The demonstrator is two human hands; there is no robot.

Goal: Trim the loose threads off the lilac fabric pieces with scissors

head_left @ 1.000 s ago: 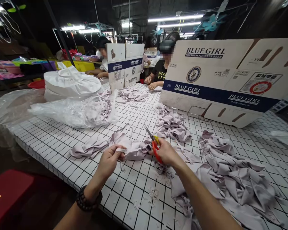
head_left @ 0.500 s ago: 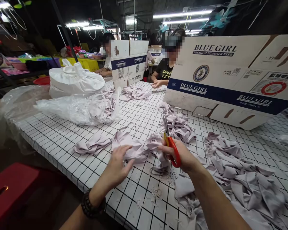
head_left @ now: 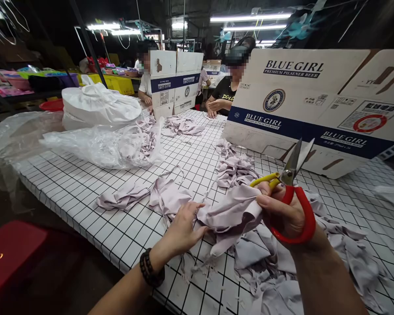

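Observation:
My right hand (head_left: pixel 289 214) is closed around scissors (head_left: pixel 286 176) with red handles and a yellow part by the pivot, their blades pointing up and parted. Its thumb and fingers also pinch one end of a pale mauve fabric piece (head_left: pixel 233 211), which hangs toward the left over the table. My left hand (head_left: pixel 181 229), with a dark beaded bracelet (head_left: pixel 148 267) at the wrist, is open, fingers apart, at the left edge of that piece. Whether it touches the cloth I cannot tell. Just beyond it lies another mauve piece (head_left: pixel 167 197), beside a folded one (head_left: pixel 123 197).
More mauve cloth (head_left: pixel 236 168) lies in heaps, with scraps near me, on the checked table (head_left: pixel 95 214). A large carton (head_left: pixel 295 96) stands at right, a smaller one (head_left: pixel 175 83) farther back. Clear plastic bags (head_left: pixel 95 146) and a white bundle (head_left: pixel 100 105) sit left. Co-workers sit opposite; a red stool (head_left: pixel 19 249) is lower left.
My right hand has moved right and nearer with the scissors, drawing a mauve piece up and along with it. My left hand has shifted right; the scissor blades now show wider apart.

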